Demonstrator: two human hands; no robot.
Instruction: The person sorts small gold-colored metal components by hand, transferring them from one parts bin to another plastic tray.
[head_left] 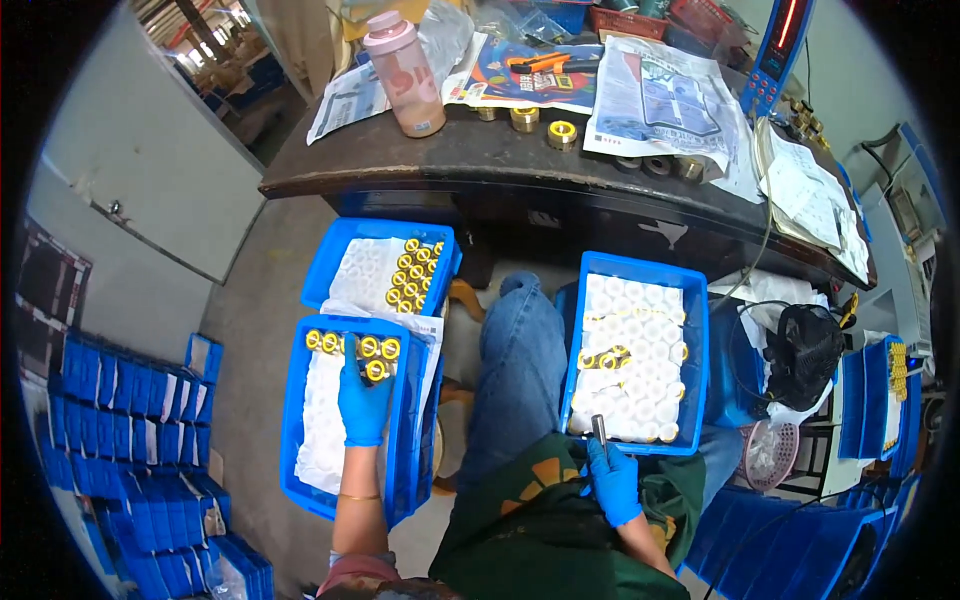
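My left hand [362,408], in a blue glove, reaches into the near left blue bin [290,440]. Its fingers are closed at a yellow-rimmed metal ring [375,370] beside the thumb; the fingertips are partly hidden. A row of similar rings [322,341] stands along the bin's far end, with white paper liner [322,420] below it. In front of my lap, my right hand [612,484], also gloved, is wrapped round a slim tool with a metal cylinder end [598,428]. That end points at the near edge of the right blue bin [702,370], which holds several white-capped pieces and a few bare yellow-rimmed rings.
Another blue bin [318,270] with yellow-rimmed rings stands behind the left one. The dark desk [500,150] ahead carries a pink bottle [405,75], newspapers, an orange cutter [545,64] and loose rings. Stacked blue bins [130,430] line the left; a pink basket [770,455] is at right.
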